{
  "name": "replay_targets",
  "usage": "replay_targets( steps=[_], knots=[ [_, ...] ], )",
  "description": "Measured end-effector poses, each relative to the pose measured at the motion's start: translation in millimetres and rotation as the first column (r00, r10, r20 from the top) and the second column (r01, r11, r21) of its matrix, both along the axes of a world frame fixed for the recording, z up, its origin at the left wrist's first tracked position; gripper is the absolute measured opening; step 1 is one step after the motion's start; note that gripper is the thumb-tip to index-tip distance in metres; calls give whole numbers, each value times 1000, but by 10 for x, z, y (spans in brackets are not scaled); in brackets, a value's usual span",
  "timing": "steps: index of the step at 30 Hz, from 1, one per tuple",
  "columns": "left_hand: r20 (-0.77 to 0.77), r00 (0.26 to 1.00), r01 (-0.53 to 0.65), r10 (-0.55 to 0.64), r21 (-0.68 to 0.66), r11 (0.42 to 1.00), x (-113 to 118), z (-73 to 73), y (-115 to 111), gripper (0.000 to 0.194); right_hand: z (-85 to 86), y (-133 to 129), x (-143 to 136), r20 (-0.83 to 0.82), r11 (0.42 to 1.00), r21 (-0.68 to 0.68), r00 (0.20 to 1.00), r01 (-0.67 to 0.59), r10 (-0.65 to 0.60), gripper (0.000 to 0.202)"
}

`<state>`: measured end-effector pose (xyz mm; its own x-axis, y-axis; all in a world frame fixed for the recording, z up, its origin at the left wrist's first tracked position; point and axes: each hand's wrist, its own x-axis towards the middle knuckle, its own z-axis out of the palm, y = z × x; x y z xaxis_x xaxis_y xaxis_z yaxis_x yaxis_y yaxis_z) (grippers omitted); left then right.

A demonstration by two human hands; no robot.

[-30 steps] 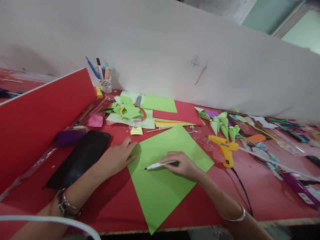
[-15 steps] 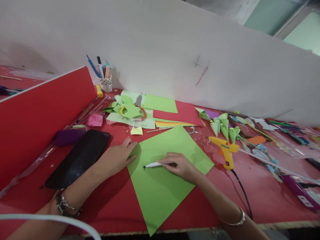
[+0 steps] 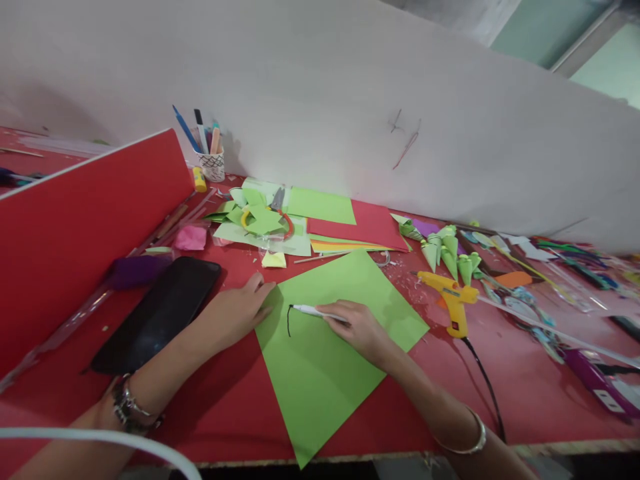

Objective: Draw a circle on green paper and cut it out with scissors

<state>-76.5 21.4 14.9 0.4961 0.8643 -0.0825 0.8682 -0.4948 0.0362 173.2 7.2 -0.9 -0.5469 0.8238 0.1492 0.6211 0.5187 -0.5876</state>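
Note:
A green paper sheet [image 3: 335, 373] lies turned at an angle on the red table. My right hand [image 3: 357, 328] is closed round a white marker [image 3: 313, 311], whose black tip touches the sheet left of its middle. A short, slightly curved black line [image 3: 289, 322] runs down from that tip. At the sheet's left corner, my left hand [image 3: 245, 310] rests with its fingers apart, the fingertips on the paper's edge, holding nothing.
A black phone [image 3: 160, 317] lies left of my left hand. Beyond the sheet are scissors [image 3: 278, 200] among green scraps and stacked coloured paper [image 3: 377, 223]. A yellow glue gun [image 3: 454, 303] with a black cord lies to the right, near green paper cones [image 3: 449, 248].
My right hand has moved the marker a little up the sheet. The small black mark has grown into a longer line. My left hand stays in place.

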Motion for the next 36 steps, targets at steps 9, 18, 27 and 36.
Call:
replay_targets(
  steps=[9,18,27,36],
  knots=[
    [-23,1000,7,-6,33,999,-11,-22,0,32,-50,-8,21,6,987,-11,987,158,-158,28],
    [-30,999,23,-23,-21,1000,-7,32,1,41,-39,2,28,74,960,37,957,278,-280,30],
    [-32,999,43,-44,-37,998,-6,26,18,39,26,-49,-18,174,919,46,903,392,-393,26],
    [11,995,97,-96,-54,994,32,33,-63,42,60,28,300,9,826,111,831,552,-556,28]
  ],
)
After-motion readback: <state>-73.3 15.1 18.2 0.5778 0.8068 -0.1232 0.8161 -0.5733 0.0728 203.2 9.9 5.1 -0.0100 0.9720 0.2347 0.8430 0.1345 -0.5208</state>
